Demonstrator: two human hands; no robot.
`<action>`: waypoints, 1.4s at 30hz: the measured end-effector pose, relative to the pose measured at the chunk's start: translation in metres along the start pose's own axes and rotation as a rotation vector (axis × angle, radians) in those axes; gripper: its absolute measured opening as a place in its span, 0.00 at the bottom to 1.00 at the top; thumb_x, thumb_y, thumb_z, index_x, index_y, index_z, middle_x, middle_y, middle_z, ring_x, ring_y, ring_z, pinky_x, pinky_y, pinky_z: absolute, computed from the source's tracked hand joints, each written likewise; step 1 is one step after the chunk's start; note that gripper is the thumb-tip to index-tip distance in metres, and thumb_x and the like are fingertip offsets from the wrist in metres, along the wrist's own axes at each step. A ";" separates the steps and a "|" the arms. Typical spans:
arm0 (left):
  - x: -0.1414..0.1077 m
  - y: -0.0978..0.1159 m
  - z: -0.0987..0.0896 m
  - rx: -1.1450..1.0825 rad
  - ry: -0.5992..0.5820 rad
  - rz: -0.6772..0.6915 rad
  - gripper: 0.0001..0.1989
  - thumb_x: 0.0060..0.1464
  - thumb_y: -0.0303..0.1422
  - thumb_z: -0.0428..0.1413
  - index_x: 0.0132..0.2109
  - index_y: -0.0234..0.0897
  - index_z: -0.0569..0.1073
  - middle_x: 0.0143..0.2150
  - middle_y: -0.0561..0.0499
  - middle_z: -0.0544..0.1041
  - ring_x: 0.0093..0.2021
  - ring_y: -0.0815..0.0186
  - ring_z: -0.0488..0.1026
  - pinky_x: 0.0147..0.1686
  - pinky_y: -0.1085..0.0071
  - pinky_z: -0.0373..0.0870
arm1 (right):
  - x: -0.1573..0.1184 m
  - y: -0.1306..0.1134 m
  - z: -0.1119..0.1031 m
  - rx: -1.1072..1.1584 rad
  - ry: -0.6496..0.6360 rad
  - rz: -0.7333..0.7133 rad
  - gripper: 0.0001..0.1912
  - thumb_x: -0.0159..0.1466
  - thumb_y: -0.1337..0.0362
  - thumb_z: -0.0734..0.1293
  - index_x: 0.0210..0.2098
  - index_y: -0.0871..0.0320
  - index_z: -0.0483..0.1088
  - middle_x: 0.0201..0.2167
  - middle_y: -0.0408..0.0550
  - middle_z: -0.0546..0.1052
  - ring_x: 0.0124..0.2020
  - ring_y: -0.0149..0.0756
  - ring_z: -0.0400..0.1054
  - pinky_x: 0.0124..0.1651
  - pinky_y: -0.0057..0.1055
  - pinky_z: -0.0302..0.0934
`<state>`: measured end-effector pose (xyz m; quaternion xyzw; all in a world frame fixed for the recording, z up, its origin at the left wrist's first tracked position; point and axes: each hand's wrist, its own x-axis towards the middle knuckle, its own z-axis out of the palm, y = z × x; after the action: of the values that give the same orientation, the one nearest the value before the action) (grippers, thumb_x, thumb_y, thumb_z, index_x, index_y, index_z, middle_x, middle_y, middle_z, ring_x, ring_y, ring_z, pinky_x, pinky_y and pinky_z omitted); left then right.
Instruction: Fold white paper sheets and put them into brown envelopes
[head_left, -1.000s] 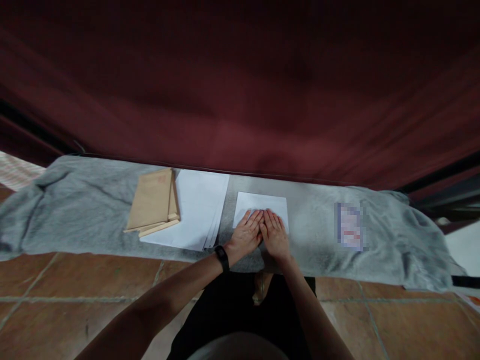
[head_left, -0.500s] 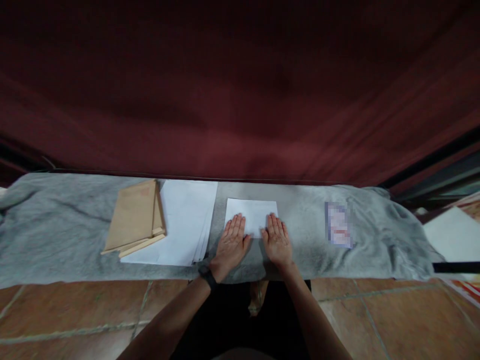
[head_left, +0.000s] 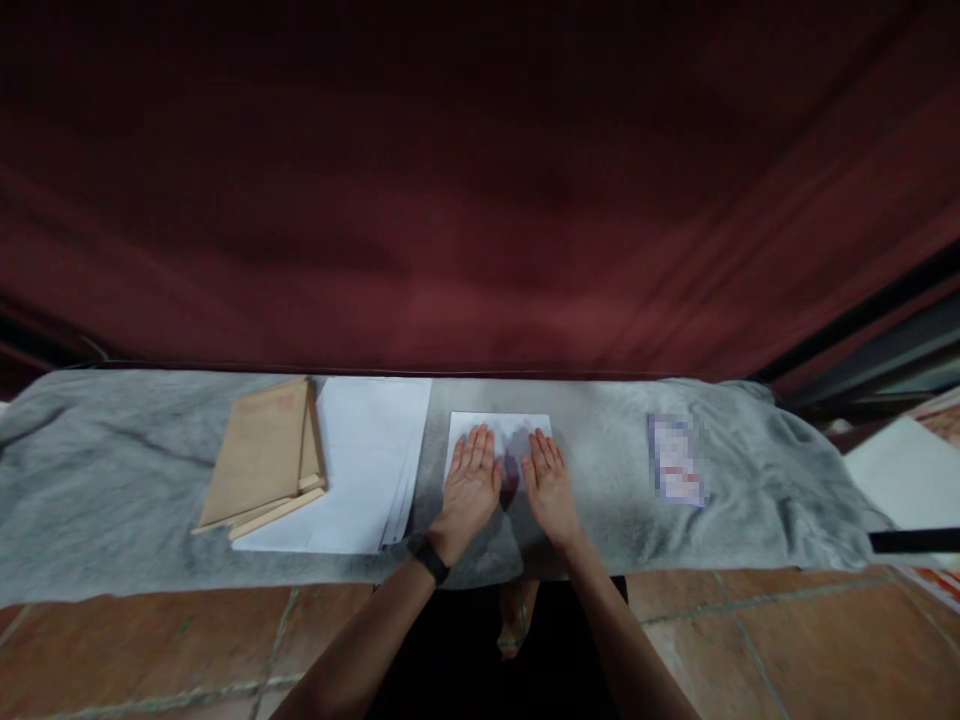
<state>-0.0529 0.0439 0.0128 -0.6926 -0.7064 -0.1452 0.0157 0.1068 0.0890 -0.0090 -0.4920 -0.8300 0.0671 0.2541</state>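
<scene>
A small white sheet of paper [head_left: 501, 422] lies on the grey cloth between and under my hands. My left hand [head_left: 471, 490] rests flat over its left part, fingers stretched out and pointing away from me. Over the right part is my right hand [head_left: 550, 490], its fingers also extended with the palm down. Neither hand grips anything. The near part of the sheet is partly hidden by the hands and their shadow. Left of my left hand lies a stack of larger white sheets [head_left: 367, 450], with brown envelopes [head_left: 259, 450] overlapping its left side.
The grey cloth [head_left: 607, 450] covers a long narrow surface. A blurred purplish item [head_left: 677, 460] lies on it to the right. A dark red curtain [head_left: 480, 250] hangs behind. Tiled floor [head_left: 180, 640] shows below, and a white panel [head_left: 907, 470] stands at the far right.
The view has shifted slightly, so the cloth appears lower. My hands have slid a little farther onto the small sheet and remain flat.
</scene>
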 end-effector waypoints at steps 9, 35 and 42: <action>0.034 -0.004 0.025 0.069 -0.094 0.075 0.29 0.64 0.27 0.39 0.71 0.27 0.54 0.73 0.39 0.54 0.74 0.57 0.45 0.71 0.52 0.46 | 0.037 -0.022 0.025 0.013 -0.085 -0.070 0.27 0.76 0.57 0.49 0.67 0.64 0.60 0.67 0.56 0.63 0.69 0.41 0.54 0.71 0.45 0.46; 0.023 -0.035 0.025 0.087 0.044 -0.191 0.29 0.67 0.34 0.39 0.70 0.22 0.55 0.72 0.36 0.55 0.73 0.54 0.50 0.70 0.54 0.48 | 0.023 0.025 0.018 -0.234 0.055 0.042 0.31 0.75 0.54 0.51 0.68 0.70 0.57 0.67 0.65 0.63 0.67 0.51 0.57 0.67 0.49 0.48; 0.015 -0.039 0.022 0.072 0.064 -0.209 0.30 0.67 0.36 0.40 0.70 0.22 0.56 0.72 0.35 0.56 0.73 0.54 0.50 0.70 0.53 0.50 | 0.013 0.032 0.015 -0.243 0.083 0.058 0.31 0.74 0.54 0.51 0.69 0.69 0.56 0.66 0.65 0.64 0.66 0.52 0.57 0.67 0.50 0.48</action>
<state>-0.0876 0.0632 -0.0121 -0.6091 -0.7788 -0.1425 0.0477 0.1197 0.1185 -0.0294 -0.5453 -0.8062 -0.0469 0.2247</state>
